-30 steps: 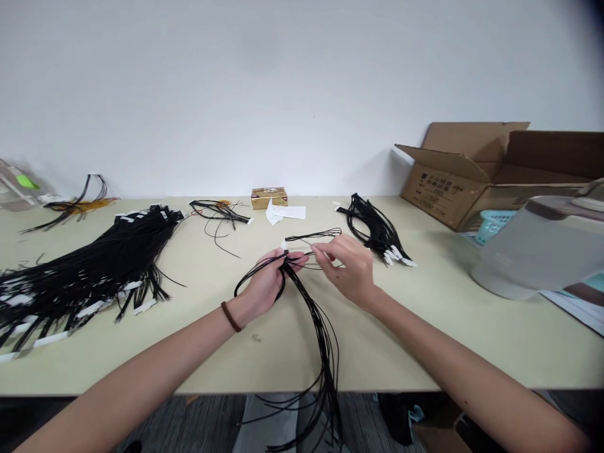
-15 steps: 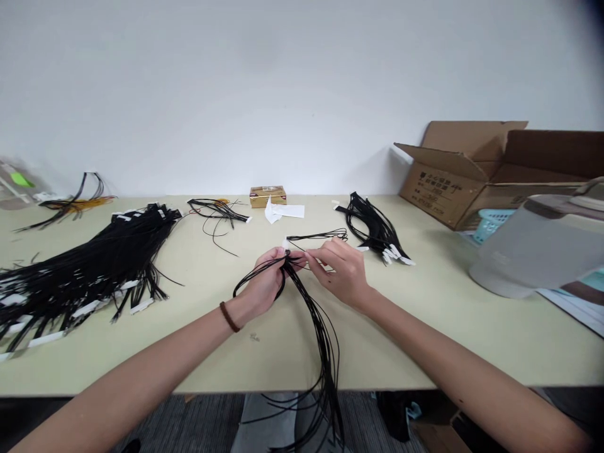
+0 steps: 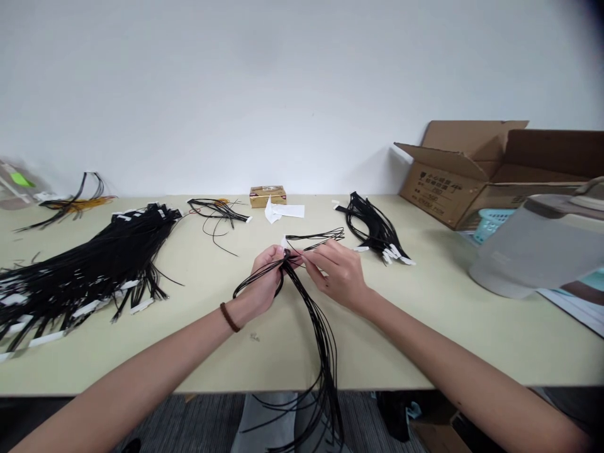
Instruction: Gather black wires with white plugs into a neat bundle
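A bundle of thin black wires [image 3: 317, 308] with a white connector [image 3: 284, 241] at its top is pinched in my left hand [image 3: 265, 277]. Its long loose ends hang over the table's front edge, and some wires loop around beside my left wrist. My right hand [image 3: 340, 270] is closed close by on the right, thumb and forefinger pinching a thin black wire of the same bundle. Folded wires [image 3: 325, 235] stick out to the right above that hand. The fingers partly hide where the wires meet the connector.
A big pile of black wire harnesses [image 3: 108, 258] lies at left, smaller bundles [image 3: 219, 211] behind and another [image 3: 375, 229] at right. A small gold box [image 3: 267, 197] with white paper [image 3: 289, 211] stands near the wall. An open carton [image 3: 443, 195] and grey jug [image 3: 519, 251] are at right.
My right hand has shifted slightly left and up with the wire. The hanging wire ends have swayed a little; my left hand stays nearly in place.
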`<state>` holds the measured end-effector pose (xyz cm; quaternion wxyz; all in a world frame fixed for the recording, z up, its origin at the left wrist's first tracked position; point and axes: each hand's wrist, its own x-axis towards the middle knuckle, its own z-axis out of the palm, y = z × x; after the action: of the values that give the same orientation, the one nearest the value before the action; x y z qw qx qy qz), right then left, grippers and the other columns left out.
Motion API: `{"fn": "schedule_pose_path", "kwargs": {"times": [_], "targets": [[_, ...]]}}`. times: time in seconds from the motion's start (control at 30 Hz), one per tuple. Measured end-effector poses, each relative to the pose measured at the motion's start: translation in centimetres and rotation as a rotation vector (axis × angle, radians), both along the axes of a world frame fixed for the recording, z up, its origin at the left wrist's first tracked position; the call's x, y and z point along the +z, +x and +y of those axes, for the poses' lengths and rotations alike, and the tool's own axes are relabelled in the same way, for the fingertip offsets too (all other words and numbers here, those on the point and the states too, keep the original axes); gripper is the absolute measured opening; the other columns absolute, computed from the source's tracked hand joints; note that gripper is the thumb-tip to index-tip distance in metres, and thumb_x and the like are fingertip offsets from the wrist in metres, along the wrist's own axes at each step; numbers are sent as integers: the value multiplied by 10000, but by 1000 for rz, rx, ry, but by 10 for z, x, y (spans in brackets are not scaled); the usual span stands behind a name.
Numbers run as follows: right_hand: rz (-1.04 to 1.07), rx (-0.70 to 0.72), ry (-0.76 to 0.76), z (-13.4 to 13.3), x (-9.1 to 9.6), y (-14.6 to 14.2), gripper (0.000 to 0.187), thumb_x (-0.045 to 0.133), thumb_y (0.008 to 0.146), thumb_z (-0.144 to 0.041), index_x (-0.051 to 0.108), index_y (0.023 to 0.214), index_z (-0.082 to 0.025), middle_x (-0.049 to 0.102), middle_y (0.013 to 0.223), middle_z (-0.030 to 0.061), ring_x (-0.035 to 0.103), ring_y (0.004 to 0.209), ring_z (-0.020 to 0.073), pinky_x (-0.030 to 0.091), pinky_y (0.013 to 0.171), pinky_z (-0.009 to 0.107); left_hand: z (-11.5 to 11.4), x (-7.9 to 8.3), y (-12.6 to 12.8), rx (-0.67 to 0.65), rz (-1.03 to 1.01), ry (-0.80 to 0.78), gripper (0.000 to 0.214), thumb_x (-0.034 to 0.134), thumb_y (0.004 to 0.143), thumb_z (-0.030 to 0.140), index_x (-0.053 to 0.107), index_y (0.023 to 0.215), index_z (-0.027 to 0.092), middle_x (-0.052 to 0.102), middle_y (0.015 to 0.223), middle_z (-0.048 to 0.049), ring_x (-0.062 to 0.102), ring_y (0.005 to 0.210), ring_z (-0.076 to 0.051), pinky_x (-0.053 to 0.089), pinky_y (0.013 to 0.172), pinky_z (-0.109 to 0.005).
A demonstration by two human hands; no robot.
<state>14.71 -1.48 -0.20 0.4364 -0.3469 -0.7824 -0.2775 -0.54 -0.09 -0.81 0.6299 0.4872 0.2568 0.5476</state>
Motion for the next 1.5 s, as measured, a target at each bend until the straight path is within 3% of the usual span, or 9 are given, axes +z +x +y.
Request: {"fn": "schedule_pose_path", "kwargs": {"times": [0.43,1.13,1.3,1.5], "targets": [[-49,-116,-152,-2,7,0,215,384,866,-183,517,698,-169,514,627,19,395,635,135,280,556,263,3,-5,0,55,89,59,276,516,806,388,615,826,131,676,888,-84,620,809,-145,450,826,-309],[73,7,-335,-4,9,0,247,341,893,-207,460,678,-185,473,622,5,380,620,127,287,566,273,4,-4,-3,80,204,137,314,532,786,406,645,872,126,668,867,-88,604,789,-156,448,747,-272],[9,-46,-283,-5,12,1,216,381,875,-210,493,692,-182,504,652,19,376,664,145,301,591,279,4,-5,-2,60,185,110,300,522,794,398,634,857,127,660,861,-83,595,775,-149,443,757,-278],[-90,-112,-183,-4,16,2,176,423,853,-240,509,709,-184,540,812,73,384,754,183,342,652,312,2,-7,-1,-58,171,74,272,528,787,403,592,758,141,624,788,-52,557,733,-136,432,734,-273]]}}
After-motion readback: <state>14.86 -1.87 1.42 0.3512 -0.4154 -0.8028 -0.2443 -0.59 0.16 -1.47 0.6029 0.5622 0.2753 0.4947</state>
